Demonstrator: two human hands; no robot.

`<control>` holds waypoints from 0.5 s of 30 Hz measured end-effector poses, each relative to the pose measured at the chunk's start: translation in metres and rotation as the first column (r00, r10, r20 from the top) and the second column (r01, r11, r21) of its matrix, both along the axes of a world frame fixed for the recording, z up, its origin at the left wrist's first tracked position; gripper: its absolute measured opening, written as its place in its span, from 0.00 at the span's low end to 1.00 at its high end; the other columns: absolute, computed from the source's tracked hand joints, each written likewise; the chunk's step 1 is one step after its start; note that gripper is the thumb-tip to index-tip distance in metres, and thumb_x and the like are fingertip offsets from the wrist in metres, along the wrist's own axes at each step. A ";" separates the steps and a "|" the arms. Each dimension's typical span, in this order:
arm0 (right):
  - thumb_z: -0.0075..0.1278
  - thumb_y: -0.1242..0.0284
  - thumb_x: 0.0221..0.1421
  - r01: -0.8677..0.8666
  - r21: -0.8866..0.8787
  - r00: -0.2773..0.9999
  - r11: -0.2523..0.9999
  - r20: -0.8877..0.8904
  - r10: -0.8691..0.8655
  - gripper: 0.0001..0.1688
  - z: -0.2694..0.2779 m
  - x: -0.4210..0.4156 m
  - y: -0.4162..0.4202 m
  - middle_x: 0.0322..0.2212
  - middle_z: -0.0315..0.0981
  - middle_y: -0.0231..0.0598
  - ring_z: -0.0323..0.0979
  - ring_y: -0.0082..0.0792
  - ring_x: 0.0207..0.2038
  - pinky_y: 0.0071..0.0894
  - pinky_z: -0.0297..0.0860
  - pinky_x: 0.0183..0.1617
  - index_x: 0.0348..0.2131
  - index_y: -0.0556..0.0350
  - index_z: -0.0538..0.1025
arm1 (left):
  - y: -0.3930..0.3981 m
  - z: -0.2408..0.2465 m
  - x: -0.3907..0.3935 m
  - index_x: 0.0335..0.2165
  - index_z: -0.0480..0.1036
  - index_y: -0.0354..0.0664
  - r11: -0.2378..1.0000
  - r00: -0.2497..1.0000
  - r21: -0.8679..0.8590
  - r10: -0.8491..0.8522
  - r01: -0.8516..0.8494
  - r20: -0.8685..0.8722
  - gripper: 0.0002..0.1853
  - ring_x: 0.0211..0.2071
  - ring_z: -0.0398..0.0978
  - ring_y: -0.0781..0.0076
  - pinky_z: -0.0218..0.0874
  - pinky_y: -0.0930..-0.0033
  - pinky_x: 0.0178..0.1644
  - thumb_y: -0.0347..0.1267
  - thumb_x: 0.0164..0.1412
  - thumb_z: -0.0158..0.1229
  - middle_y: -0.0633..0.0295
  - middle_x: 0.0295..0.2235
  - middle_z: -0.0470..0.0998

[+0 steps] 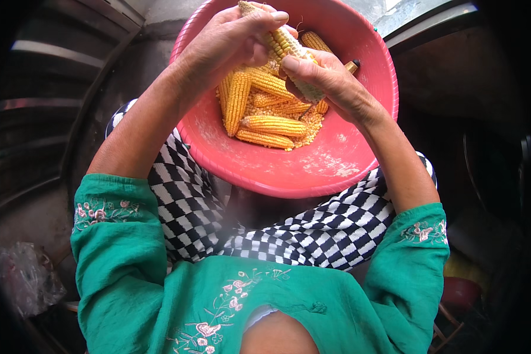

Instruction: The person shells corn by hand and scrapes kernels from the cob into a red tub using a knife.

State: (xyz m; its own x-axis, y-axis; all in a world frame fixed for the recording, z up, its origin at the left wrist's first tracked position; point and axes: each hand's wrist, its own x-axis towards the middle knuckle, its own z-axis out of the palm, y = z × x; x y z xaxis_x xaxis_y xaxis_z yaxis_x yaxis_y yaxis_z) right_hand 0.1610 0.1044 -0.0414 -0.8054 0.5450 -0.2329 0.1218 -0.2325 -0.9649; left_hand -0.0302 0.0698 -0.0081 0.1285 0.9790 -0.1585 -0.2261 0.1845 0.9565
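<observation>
Both of my hands hold one partly shelled corn cob [297,54] over a red plastic basin [265,172]. My left hand [248,37] grips its upper end, and my right hand [318,75] grips its lower end with the thumb on top. Rows of kernels remain on one side; bare whitish cob shows elsewhere. Several whole yellow corn cobs [274,126] lie below on loose kernels [312,124] in the basin. A tool with a thin metal shaft and a brass-coloured, black-tipped handle [352,67] lies among them, partly hidden by my right hand.
The basin rests between my knees, against the checkered trousers [336,230]. A clear plastic bag [28,276] lies at the lower left. Towards the lower right are a dark red object [462,292] and thin wooden bars [449,325]. A metal-edged frame [429,26] runs along the upper right.
</observation>
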 end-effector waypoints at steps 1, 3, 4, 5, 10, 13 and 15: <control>0.55 0.52 0.48 -0.008 0.039 1.000 0.999 0.023 0.007 0.25 0.000 0.002 0.002 0.23 0.68 0.31 0.66 0.17 0.26 0.17 0.62 0.29 0.31 0.57 0.72 | 0.002 -0.002 -0.002 0.29 0.72 0.38 0.999 0.999 0.021 -0.035 0.035 -0.005 0.09 0.17 0.70 0.80 0.61 0.82 0.20 0.34 0.57 0.55 0.64 0.22 0.75; 0.56 0.55 0.47 0.012 0.111 0.999 0.994 0.031 -0.015 0.24 0.004 0.000 -0.003 0.23 0.69 0.31 0.67 0.19 0.26 0.19 0.63 0.30 0.31 0.58 0.72 | -0.001 -0.002 0.001 0.31 0.71 0.39 0.999 0.998 0.032 -0.010 0.012 -0.060 0.10 0.20 0.70 0.81 0.62 0.81 0.24 0.35 0.56 0.56 0.64 0.24 0.75; 0.57 0.57 0.46 0.022 0.146 0.999 0.989 0.034 -0.028 0.23 0.004 -0.001 -0.005 0.23 0.70 0.32 0.67 0.20 0.26 0.20 0.64 0.31 0.32 0.58 0.72 | -0.007 0.001 0.007 0.32 0.70 0.40 0.999 0.993 0.025 0.048 -0.046 -0.109 0.11 0.23 0.70 0.82 0.63 0.80 0.27 0.37 0.56 0.56 0.63 0.27 0.75; 0.57 0.58 0.45 0.041 0.231 0.997 0.972 0.047 -0.054 0.23 0.001 -0.003 -0.006 0.23 0.70 0.32 0.68 0.21 0.26 0.22 0.65 0.32 0.32 0.58 0.72 | -0.010 0.002 0.011 0.34 0.70 0.41 0.994 0.982 0.021 0.106 -0.104 -0.158 0.13 0.25 0.71 0.84 0.64 0.79 0.30 0.38 0.56 0.57 0.63 0.29 0.75; 0.57 0.61 0.41 0.012 0.653 0.941 0.757 0.248 -0.228 0.29 -0.019 -0.011 -0.006 0.27 0.74 0.46 0.74 0.41 0.33 0.40 0.68 0.39 0.42 0.56 0.68 | -0.012 -0.001 0.012 0.37 0.68 0.43 0.991 0.932 0.102 0.119 -0.089 -0.343 0.18 0.28 0.72 0.84 0.65 0.80 0.34 0.43 0.54 0.59 0.62 0.32 0.76; 0.58 0.58 0.41 -0.126 0.747 0.874 0.653 0.395 -0.282 0.39 -0.008 -0.012 -0.007 0.33 0.74 0.52 0.72 0.52 0.39 0.49 0.66 0.43 0.49 0.55 0.62 | -0.010 -0.002 0.015 0.37 0.69 0.44 0.995 0.884 0.037 0.096 -0.089 -0.458 0.18 0.23 0.68 0.87 0.61 0.84 0.29 0.44 0.54 0.59 0.66 0.28 0.75; 0.58 0.57 0.40 -0.092 0.803 0.908 0.588 0.310 -0.282 0.41 -0.017 -0.012 -0.006 0.35 0.73 0.52 0.72 0.51 0.40 0.49 0.66 0.43 0.50 0.55 0.61 | -0.009 -0.002 0.018 0.31 0.71 0.44 0.986 0.879 0.043 0.161 -0.159 -0.448 0.15 0.19 0.66 0.88 0.59 0.85 0.26 0.44 0.54 0.59 0.70 0.19 0.70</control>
